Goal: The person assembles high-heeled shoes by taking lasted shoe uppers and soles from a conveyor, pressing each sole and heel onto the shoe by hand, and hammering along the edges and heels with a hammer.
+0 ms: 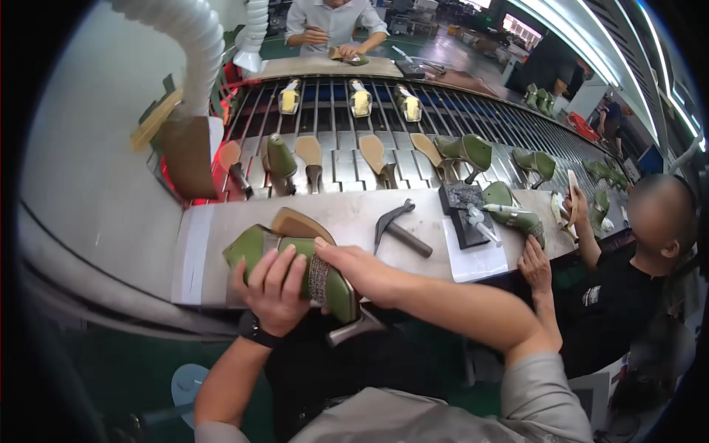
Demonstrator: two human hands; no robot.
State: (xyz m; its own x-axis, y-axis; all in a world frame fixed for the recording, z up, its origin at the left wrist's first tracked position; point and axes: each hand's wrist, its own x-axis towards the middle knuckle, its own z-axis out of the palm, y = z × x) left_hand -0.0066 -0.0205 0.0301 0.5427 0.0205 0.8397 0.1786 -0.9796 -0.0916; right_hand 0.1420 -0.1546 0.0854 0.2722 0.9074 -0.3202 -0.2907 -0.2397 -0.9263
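"Where's the open way across the tabletop (347, 209)?"

"There's a bare strip between the green high-heeled shoe (340, 292) at the near edge and the hammer (410, 240), then a narrower one between the hammer and the white sheet (476, 266)."

"And right of that?"

"Blocked: a black block (452, 214) bristling with syringes (478, 218), then a co-worker's hand (535, 264)."

"Straight ahead?"

"A row of shoes (310, 151) lines the conveyor's (340, 162) near side, gaps between them. Forward left, a brown panel (186, 159) stands under a ribbed white hose (199, 59)."
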